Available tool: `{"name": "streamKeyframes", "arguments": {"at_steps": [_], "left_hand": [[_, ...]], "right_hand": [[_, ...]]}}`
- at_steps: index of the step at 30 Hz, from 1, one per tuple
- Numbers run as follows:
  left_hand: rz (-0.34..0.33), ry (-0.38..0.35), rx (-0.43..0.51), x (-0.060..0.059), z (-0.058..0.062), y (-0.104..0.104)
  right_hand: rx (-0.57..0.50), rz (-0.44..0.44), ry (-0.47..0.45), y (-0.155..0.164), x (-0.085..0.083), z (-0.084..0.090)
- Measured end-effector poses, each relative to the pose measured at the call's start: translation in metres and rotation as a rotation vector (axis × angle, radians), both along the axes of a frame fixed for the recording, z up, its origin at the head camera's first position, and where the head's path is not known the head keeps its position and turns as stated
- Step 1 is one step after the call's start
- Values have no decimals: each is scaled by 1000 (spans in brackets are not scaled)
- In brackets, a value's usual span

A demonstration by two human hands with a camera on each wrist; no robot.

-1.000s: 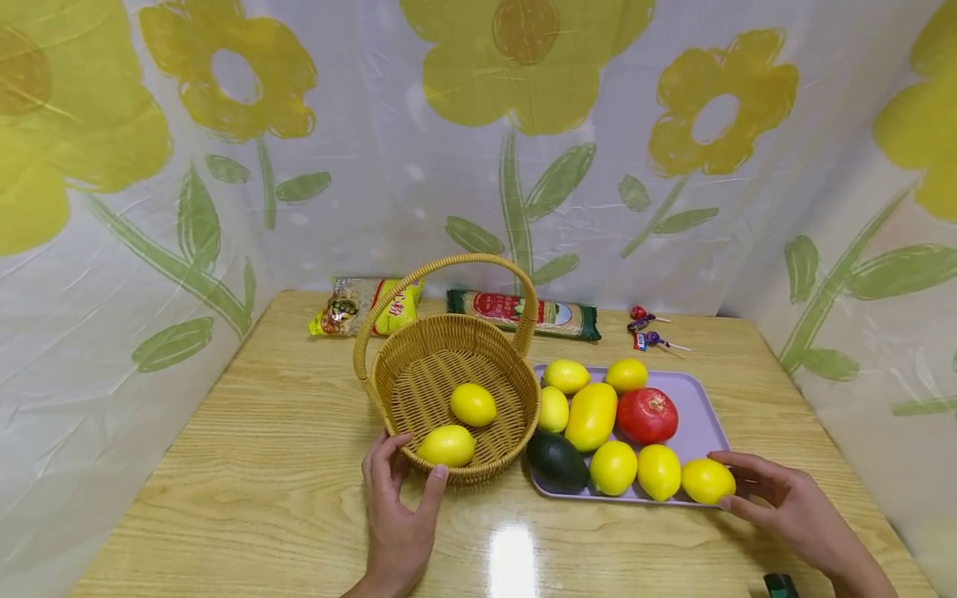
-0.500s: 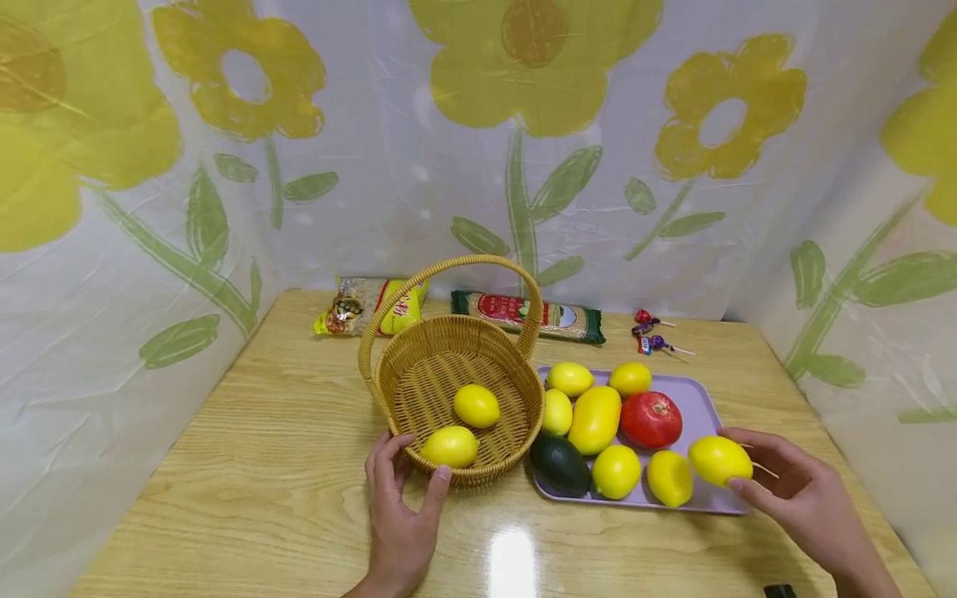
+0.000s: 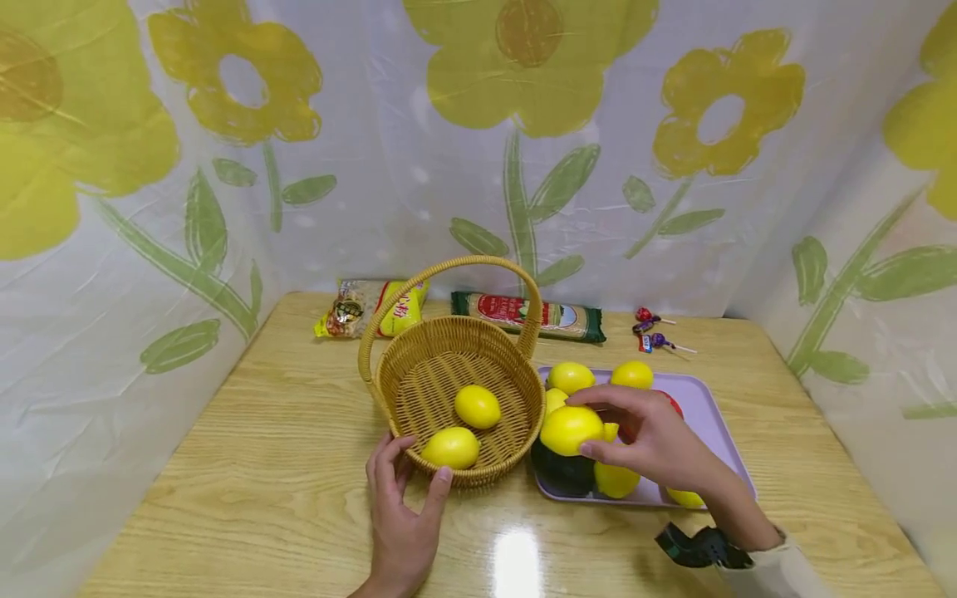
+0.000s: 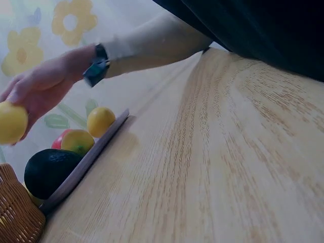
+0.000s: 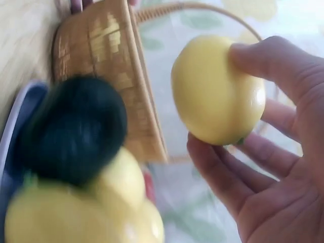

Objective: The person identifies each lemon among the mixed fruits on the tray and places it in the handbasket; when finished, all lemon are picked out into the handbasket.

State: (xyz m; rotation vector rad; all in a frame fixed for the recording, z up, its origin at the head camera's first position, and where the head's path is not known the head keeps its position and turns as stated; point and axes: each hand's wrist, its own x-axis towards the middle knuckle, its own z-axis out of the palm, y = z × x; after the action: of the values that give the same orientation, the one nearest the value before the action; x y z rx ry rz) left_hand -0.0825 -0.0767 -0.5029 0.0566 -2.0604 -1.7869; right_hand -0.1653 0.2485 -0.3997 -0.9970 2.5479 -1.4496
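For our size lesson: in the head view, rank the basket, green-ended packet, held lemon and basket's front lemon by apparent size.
1. Basket
2. Green-ended packet
3. Held lemon and front lemon: unranked; they look nearly alike, and nearness may enlarge the held one.

Smooth, shiny skin on the lemon in the right hand! Below that grip, matt, plastic-looking tray; left of it, rough wicker basket, 2 smooth lemons inside; beneath, glossy wood-grain table.
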Motion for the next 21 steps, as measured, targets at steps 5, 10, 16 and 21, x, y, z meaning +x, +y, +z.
{"name": "streamKeyframes", "arguments": {"at_steps": [5,10,16,21], "left_hand": [[2,0,-1,0,1,0],[8,7,-9,1,1,0],[10,5,-20,0,1,-1],[16,34,-19,-1,0,0]], "right_hand": [[66,58,47,-36,-15,-1],[158,62,83,-65,-20,1],[286,104,141,-106,-17,2],[238,153,108,-123,-7,1]]}}
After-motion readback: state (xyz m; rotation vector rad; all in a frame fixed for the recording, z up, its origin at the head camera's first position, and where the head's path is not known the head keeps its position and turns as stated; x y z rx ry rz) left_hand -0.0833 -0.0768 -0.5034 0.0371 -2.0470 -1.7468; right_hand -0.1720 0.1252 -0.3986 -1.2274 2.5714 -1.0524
